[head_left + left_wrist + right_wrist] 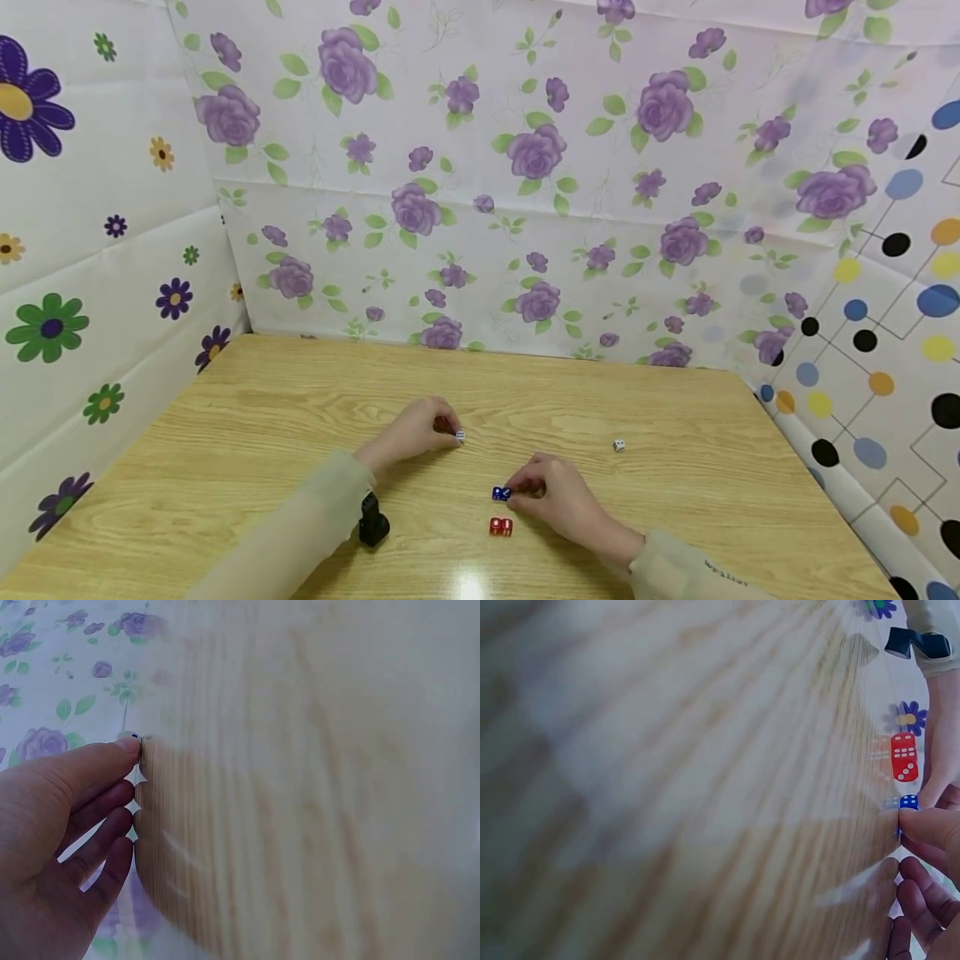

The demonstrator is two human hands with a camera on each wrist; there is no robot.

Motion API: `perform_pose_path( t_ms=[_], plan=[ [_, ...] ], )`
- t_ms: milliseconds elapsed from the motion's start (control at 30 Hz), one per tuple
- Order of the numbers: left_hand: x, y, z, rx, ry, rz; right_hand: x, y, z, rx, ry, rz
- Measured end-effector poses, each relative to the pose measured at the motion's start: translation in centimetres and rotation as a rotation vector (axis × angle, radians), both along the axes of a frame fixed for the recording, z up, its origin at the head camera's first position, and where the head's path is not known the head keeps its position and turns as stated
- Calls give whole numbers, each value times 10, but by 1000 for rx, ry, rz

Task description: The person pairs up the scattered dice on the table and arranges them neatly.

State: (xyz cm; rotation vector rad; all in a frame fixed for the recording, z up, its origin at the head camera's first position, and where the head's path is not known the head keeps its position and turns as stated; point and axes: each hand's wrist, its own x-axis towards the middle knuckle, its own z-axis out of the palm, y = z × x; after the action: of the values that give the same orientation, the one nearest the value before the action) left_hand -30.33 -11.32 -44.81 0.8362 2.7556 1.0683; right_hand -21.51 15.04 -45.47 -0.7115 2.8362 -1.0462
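Note:
My left hand (pixel 420 431) pinches a white die (pixel 461 436) between thumb and finger at the tabletop; in the left wrist view only a corner of that die (pixel 133 736) shows past the thumb. Two blue dice (pixel 497 493) sit side by side, and my right hand (pixel 558 497) has thumb and finger on the right-hand one. From the right wrist, part of a blue die (pixel 909 802) is visible above the thumb. Just nearer to me lie two red dice (pixel 501 527), touching each other. Another white die (pixel 618 446) rests apart, farther right.
The wooden table (pixel 337 375) runs back to a flowered cloth (pixel 480 250). Patterned sheets stand along the left and right sides. A black device (pixel 372 523) is strapped at my left wrist.

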Motion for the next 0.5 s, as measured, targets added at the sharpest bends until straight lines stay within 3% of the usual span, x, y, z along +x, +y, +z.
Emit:
perform_pose_path(
  t_ms=[500],
  plan=[
    [4, 12, -3, -10, 37, -42, -1, 1, -2, -7, 13, 4]
  ],
)
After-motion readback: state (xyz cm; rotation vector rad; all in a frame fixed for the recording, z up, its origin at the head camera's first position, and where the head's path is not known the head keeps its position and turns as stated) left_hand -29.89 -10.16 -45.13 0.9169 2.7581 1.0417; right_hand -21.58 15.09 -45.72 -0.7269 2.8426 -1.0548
